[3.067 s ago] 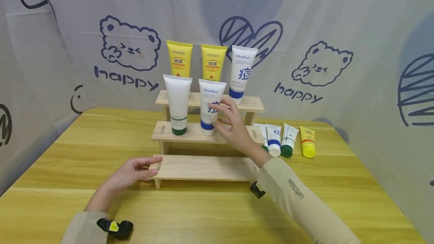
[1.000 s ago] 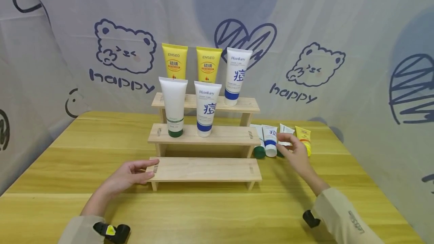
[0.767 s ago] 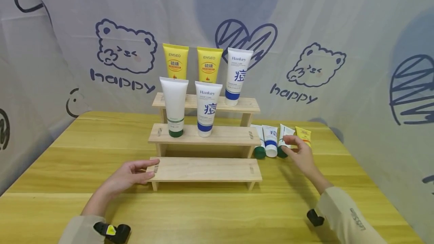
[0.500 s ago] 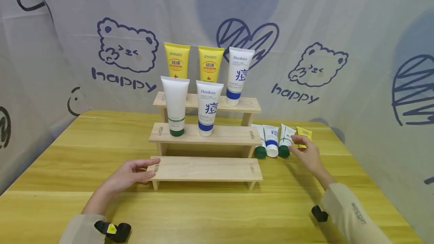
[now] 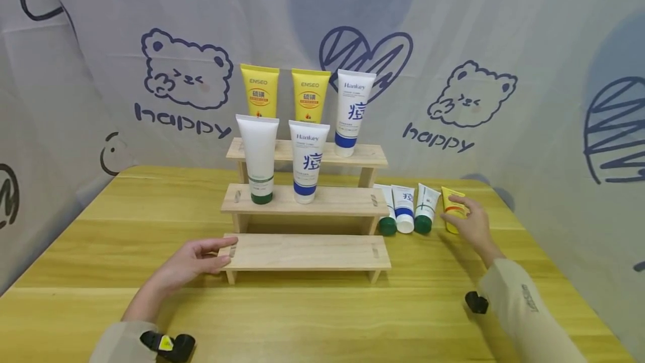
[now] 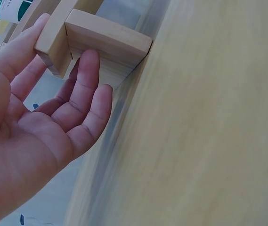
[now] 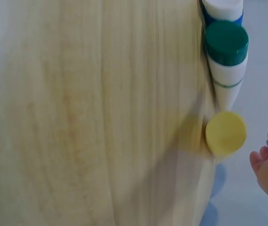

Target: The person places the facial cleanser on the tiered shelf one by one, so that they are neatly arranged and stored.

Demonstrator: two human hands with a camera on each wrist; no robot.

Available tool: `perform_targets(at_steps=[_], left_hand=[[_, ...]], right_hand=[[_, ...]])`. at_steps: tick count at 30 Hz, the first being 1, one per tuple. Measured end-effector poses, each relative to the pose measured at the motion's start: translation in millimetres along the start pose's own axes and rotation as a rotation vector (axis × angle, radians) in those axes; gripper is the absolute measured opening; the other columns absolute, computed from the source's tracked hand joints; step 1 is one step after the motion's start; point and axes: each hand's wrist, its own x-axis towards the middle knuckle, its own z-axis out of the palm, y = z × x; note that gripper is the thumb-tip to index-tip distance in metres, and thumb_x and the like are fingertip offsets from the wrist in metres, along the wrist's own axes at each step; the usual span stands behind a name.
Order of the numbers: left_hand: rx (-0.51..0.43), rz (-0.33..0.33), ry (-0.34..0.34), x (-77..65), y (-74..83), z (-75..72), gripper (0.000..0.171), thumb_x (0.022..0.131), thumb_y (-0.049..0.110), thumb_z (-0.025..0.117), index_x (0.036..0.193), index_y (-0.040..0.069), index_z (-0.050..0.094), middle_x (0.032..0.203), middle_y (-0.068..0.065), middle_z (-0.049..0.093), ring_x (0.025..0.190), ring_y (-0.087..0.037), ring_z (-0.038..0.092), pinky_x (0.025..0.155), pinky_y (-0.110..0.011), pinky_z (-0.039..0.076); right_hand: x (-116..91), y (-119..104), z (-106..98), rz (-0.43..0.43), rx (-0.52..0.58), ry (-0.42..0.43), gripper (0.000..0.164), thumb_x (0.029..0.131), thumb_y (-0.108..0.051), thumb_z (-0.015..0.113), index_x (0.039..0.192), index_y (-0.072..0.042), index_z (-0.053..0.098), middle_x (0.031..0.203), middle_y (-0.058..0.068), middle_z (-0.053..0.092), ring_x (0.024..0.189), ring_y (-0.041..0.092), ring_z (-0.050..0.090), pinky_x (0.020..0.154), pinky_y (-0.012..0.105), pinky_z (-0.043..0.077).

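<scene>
My left hand (image 5: 194,262) grips the left end of the lowest shelf of a three-step wooden display stand (image 5: 307,252); in the left wrist view its middle fingers hang curled beside the shelf's leg (image 6: 108,35). Over the yellow tube (image 5: 452,208) lying at the right of the table, my right hand (image 5: 473,227) spreads thumb and fingers. The right wrist view has the tube's yellow cap (image 7: 225,134) apart from the fingertips (image 7: 255,160). Left of that tube lies a white tube with a green cap (image 5: 425,206).
Two yellow tubes (image 5: 259,91) and a white-and-blue tube (image 5: 353,111) stand on the top shelf. A white tube with green base (image 5: 259,156) and another white-and-blue tube (image 5: 306,161) occupy the middle shelf. More tubes (image 5: 403,206) lie right of the stand; a printed cloth (image 5: 282,15) hangs behind.
My right hand has left the white-and-blue tube on the middle shelf and moved right, past the lying tubes, to the yellow one. The left hand stays at the lowest shelf.
</scene>
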Motion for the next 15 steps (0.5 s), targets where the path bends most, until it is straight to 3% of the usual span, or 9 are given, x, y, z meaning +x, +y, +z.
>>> perform_targets(at_steps=[6,10,15], left_hand=[[0.005,-0.003,0.005,-1.0,0.9,-0.2,0.052,0.087,0.016,0.058,0.129,-0.008,0.040,0.137,-0.028,0.027,0.093,-0.011,0.051,0.073,-0.031,0.050],[0.003,-0.004,0.007,-1.2,1.5,0.1,0.052,0.087,0.016,0.059,0.129,-0.008,0.040,0.137,-0.028,0.026,0.092,-0.011,0.052,0.073,-0.031,0.050],[0.001,-0.014,0.011,-1.3,0.9,-0.3,0.052,0.087,0.017,0.059,0.129,-0.007,0.041,0.138,-0.028,0.026,0.093,-0.013,0.051,0.073,-0.031,0.050]], right_hand=[[2,12,-4,0.101,0.018,-0.081,0.057,0.080,-0.011,0.067,0.127,0.009,0.041,0.133,0.032,0.029,0.121,0.049,0.021,0.096,0.060,0.020],[2,14,-5,0.202,0.059,-0.159,0.065,0.084,-0.018,0.064,0.135,0.006,0.031,0.139,0.031,0.017,0.123,0.051,0.014,0.096,0.059,0.020],[2,14,-5,0.264,0.084,-0.212,0.069,0.086,-0.023,0.060,0.138,0.004,0.024,0.141,0.031,0.011,0.123,0.051,0.013,0.097,0.057,0.021]])
